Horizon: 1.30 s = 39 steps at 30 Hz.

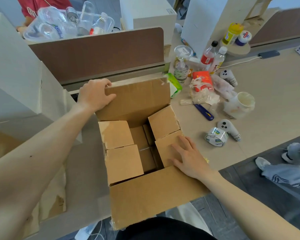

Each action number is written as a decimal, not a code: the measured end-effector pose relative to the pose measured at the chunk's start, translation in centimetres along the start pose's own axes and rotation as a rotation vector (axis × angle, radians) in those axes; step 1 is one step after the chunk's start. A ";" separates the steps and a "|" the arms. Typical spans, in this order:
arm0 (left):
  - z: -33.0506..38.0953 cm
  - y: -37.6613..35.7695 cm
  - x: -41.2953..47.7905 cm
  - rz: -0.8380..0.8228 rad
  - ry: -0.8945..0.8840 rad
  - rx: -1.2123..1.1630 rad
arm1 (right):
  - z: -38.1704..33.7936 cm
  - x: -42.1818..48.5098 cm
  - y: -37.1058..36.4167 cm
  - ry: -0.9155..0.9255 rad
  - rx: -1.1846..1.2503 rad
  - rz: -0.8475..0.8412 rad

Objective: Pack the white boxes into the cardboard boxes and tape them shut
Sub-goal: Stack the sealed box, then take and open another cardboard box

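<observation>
While the left hand (93, 96) grips the far flap (137, 99) of the cardboard box (145, 196) by its corner, fingers curled over the edge, the right hand (187, 156) lies flat, fingers straight, pressing the right inner flap (164, 149) down. The box sits at the desk's (275, 110) near edge; its inside shows only brown. To close it well, both inner flaps should probably lie level before the far flap comes down; the tape roll (216, 136) waits near the box's right side.
</observation>
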<state>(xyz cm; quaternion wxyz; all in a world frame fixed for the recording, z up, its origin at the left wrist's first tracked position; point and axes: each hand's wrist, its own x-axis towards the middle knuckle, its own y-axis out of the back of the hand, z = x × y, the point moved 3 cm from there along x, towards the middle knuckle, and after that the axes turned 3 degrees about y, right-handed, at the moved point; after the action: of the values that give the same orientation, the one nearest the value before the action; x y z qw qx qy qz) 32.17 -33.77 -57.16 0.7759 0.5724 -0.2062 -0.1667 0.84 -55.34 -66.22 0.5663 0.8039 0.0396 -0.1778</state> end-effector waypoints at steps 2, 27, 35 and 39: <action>-0.4 -1.5 -0.1 0.027 0.000 0.124 | 0.1 0.0 -0.3 -0.002 0.013 0.019; 7.2 -11.2 -10.6 -0.540 -0.400 0.324 | -5.5 8.1 2.7 0.363 -0.308 -0.191; 7.6 -11.3 -12.3 -0.752 -0.362 0.351 | -6.3 10.3 -0.1 0.385 -0.684 -0.445; 7.7 -10.1 -12.2 -0.665 -0.374 0.303 | -6.8 10.0 0.7 0.400 -0.719 -0.411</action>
<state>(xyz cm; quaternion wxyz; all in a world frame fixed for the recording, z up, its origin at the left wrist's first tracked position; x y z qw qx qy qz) 17.52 -36.96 -66.38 0.5361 0.6754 -0.1697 -0.4772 11.98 -50.72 -66.89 0.7436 0.5501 0.3659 -0.1028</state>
